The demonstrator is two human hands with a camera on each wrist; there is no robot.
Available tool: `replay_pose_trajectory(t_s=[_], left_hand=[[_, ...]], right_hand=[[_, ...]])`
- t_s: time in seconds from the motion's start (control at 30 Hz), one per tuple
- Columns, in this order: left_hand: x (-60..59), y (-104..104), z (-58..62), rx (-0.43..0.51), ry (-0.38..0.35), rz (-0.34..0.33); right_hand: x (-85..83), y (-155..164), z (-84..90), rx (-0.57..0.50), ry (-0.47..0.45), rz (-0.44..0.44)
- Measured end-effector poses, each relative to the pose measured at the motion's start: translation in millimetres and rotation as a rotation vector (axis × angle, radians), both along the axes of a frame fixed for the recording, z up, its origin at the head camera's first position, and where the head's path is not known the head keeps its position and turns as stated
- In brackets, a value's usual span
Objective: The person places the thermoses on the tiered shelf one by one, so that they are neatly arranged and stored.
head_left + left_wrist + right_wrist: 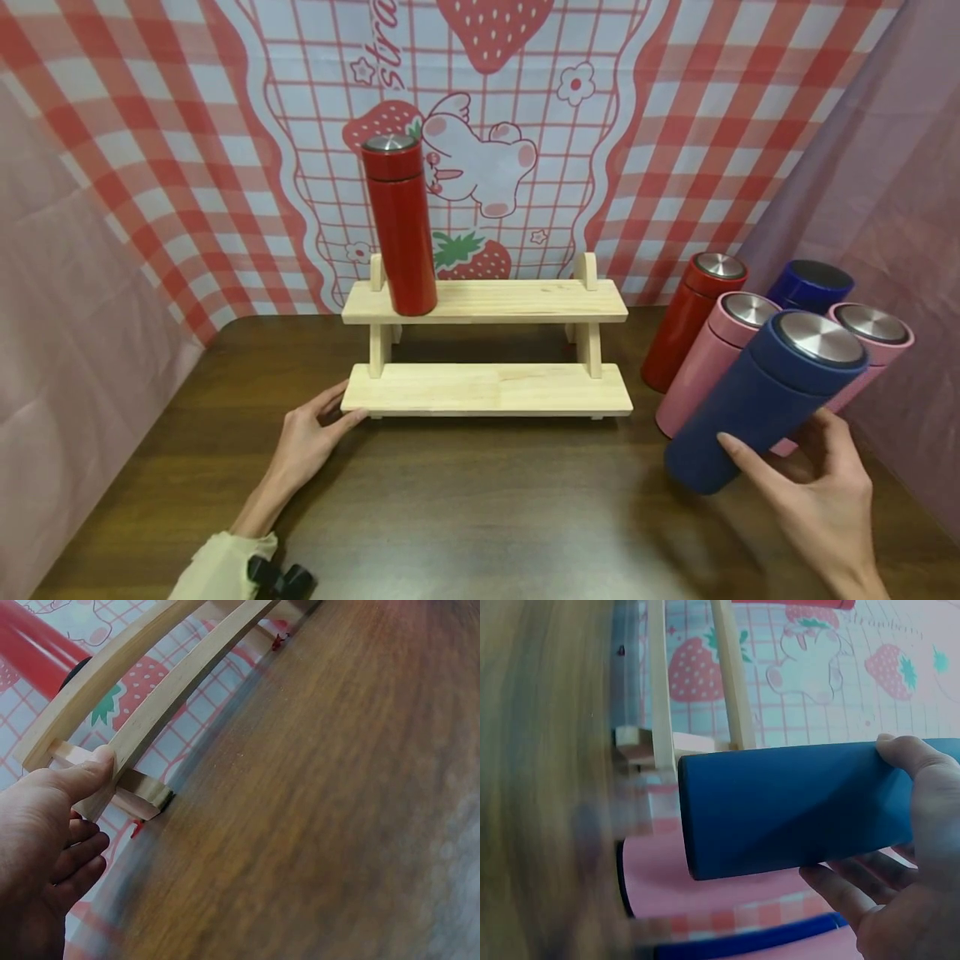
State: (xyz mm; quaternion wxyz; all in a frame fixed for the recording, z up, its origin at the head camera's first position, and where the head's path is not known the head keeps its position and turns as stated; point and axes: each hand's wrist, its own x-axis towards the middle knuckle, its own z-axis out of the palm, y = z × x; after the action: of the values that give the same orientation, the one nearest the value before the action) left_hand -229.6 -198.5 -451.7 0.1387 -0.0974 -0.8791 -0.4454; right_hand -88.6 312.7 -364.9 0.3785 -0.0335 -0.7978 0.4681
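Gripping the dark blue flask (761, 400) in the right hand (821, 492), recorded thumb across the near side of the body and fingers curled round the opposite side, below the steel-topped lid (820, 337). Saw flask tilted, lid up and to the right, base apparently clear of the tabletop (480, 508); logged position as right of the wooden rack (381, 350), in front of the standing group. Could not tell contact or gap between flask and nearest pink flask (708, 358).

Judged flask stiff and smooth-walled, likely metal, noticeably heavier if filled; contents unknown. Rated matte coat as probably less slippery than gloss, fragility low, dents or scuffs likelier than breakage. Judged mid-body the best hold, thumb opposing fingers, for balance between both ends; advised against lifting by lid alone, in case of loose thread.

Noted left hand (311, 437) pinching the left front corner of the lower tier (487, 387), thumb on top and fingers below. Judged rack light, likely to slide if unsteadied.

Farther out, observed a glossy red flask (405, 233) upright on the upper tier (517, 298), near its left end. Counted behind the held flask: second red flask (675, 333), second pink flask (870, 325), bright blue flask (810, 287), last mostly hidden. Beyond, saw strawberry-printed cloth (675, 150).
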Motion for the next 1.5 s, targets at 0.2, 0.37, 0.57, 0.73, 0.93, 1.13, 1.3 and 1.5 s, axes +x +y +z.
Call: replay_pose_trajectory(t_s=[0.2, 0.37, 0.57, 0.73, 0.93, 1.13, 1.3, 1.5], left_hand=[[-1.3, 0, 1.3, 0.003, 0.005, -0.003], [-1.3, 0, 1.1, 0.006, 0.007, -0.006], [-1.0, 1, 1.1, 0.008, 0.009, -0.012], [-1.7, 0, 1.3, 0.006, 0.007, -0.009], [-1.8, 1, 2.4, 0.007, 0.011, -0.009], [-1.8, 1, 2.8, 0.004, 0.015, -0.005], [-1.2, 0, 2.1, 0.005, 0.011, -0.006], [-0.5, -1, 0.2, 0.003, 0.009, -0.004]], right_hand=[[-10.8, -11, 5.5, 0.050, 0.029, 0.066], [-20.3, -20, 9.2, 0.041, 0.023, 0.087], [-31.5, -26, 10.2, 0.009, 0.044, 0.144], [-41.0, -32, 12.2, -0.007, 0.071, 0.233], [-48.5, -44, 16.9, -0.015, 0.052, 0.264], [-56.5, -54, 20.2, 0.007, 0.057, 0.290], [-63.9, -60, 22.3, 0.023, 0.071, 0.307], [-71.6, -66, 25.3, 0.000, 0.046, 0.321]])
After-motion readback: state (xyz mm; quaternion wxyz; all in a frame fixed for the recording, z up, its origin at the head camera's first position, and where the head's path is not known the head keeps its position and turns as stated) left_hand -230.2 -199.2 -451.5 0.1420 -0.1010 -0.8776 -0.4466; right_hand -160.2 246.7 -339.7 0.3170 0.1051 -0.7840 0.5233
